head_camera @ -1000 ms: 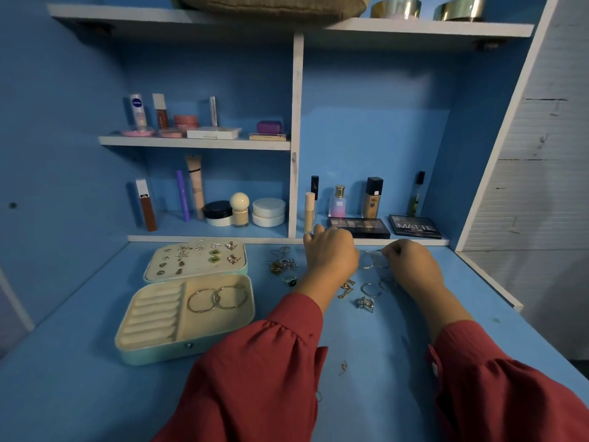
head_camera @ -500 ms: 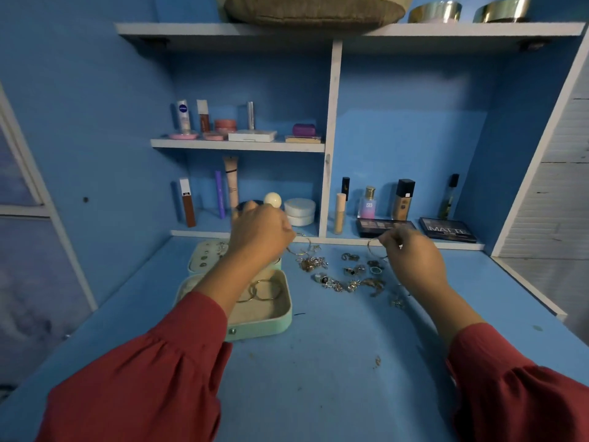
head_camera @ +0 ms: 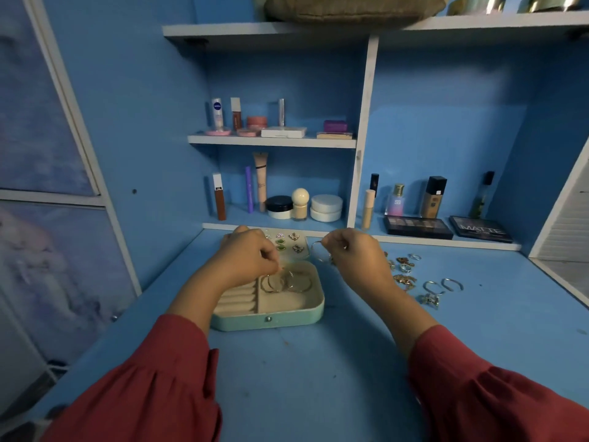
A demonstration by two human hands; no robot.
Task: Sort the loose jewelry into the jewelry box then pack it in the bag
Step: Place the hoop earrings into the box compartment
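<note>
Desk: your red sleeves lie over the blue desk.
Jewelry box: the mint jewelry box sits open ahead of you, hoop earrings in its right compartment.
Left hand: your left hand is curled above the box, fingertips pinched; what they hold is too small to tell.
Right hand: your right hand pinches a thin hoop just right of the lid.
Loose jewelry: the loose jewelry lies on the desk, right of your right hand.
Shelves: cosmetics stand behind.

Both hands have carried hoops from the pile to the jewelry box.
</note>
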